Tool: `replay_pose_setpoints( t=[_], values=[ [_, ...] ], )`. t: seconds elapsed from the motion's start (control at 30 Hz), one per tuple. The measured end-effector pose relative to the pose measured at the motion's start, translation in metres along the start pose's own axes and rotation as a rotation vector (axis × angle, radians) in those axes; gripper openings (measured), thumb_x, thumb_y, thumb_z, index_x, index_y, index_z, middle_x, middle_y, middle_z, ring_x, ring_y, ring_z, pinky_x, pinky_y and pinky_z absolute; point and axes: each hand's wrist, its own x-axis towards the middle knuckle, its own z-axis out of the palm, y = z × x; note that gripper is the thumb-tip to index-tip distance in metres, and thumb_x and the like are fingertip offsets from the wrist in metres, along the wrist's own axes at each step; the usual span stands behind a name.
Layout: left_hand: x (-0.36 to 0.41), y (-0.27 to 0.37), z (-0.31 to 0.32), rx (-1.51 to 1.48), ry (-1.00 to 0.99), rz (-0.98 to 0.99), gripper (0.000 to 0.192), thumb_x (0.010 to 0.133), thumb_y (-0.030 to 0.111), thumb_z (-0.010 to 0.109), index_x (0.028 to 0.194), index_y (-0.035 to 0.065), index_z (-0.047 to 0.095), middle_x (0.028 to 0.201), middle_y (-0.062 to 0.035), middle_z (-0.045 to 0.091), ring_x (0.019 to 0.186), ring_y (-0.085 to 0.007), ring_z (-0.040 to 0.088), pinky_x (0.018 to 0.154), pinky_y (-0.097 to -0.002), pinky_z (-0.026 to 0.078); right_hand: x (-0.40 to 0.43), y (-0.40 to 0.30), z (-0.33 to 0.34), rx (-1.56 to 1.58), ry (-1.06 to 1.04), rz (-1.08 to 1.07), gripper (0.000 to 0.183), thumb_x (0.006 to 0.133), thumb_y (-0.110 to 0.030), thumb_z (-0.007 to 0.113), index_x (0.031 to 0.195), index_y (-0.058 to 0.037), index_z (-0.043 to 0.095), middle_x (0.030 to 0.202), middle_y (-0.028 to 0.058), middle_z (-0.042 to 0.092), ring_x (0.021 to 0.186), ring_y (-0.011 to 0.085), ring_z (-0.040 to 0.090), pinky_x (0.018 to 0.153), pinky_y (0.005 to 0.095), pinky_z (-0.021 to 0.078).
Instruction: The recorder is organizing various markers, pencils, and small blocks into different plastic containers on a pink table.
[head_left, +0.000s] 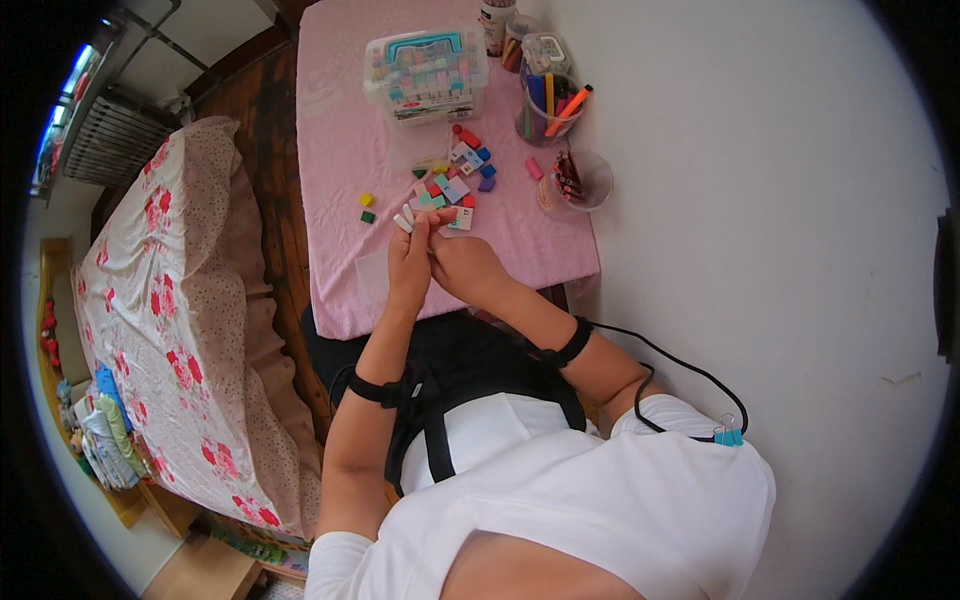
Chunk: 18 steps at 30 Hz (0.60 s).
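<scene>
My left hand is raised over the near part of the table, with small white sticks poking out between its fingers. My right hand meets it from the right. Its fingers are partly hidden, so whether it grips anything is unclear. Just beyond my hands lies a loose group of coloured blocks and small tiles, some with numbers, among them a white tile and a blue block. A yellow cube and a green cube sit apart to the left.
A clear lidded box of coloured items stands at the back of the pink cloth-covered table. Along the wall on the right are a tub of markers and a clear cup with dark pencils. A pink cylinder lies near the cup.
</scene>
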Motion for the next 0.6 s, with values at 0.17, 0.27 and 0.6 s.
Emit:
replay_pose_setpoints(
  t=[0.17, 0.27, 0.6],
  values=[
    [-0.008, 0.002, -0.010, -0.075, 0.194, -0.014, 0.031, 0.111, 0.027, 0.043, 0.100, 0.0035, 0.059, 0.107, -0.0119, 0.071, 0.092, -0.0152, 0.065, 0.082, -0.0270, 0.050, -0.003, 0.000, -0.003, 0.101, -0.018, -0.017, 0.023, 0.091, -0.024, 0.066, 0.104, -0.0052, 0.064, 0.091, 0.0185, 0.069, 0.082, 0.0396, 0.067, 0.070, 0.0488, 0.0529],
    [-0.007, -0.014, -0.052, -0.193, 0.312, 0.067, 0.027, 0.110, 0.027, 0.047, 0.098, 0.0060, 0.059, 0.090, -0.0059, 0.067, 0.081, -0.0116, 0.060, 0.071, -0.0247, 0.048, -0.007, 0.017, 0.005, 0.060, -0.112, -0.014, 0.025, 0.089, -0.025, 0.069, 0.105, -0.0067, 0.063, 0.099, 0.0172, 0.068, 0.090, 0.0377, 0.066, 0.076, 0.0471, 0.0528],
    [-0.026, -0.030, -0.114, 1.382, 0.346, -0.164, 0.063, 0.080, 0.036, 0.084, 0.130, 0.0111, 0.054, 0.123, -0.0206, 0.060, 0.101, -0.0399, 0.065, 0.082, -0.0479, 0.055, 0.050, 0.137, 0.032, -0.420, 0.553, 0.425, 0.062, 0.089, -0.030, 0.071, 0.139, -0.0013, 0.047, 0.151, 0.0309, 0.038, 0.141, 0.0531, 0.031, 0.119, 0.0598, 0.0223]
  ],
)
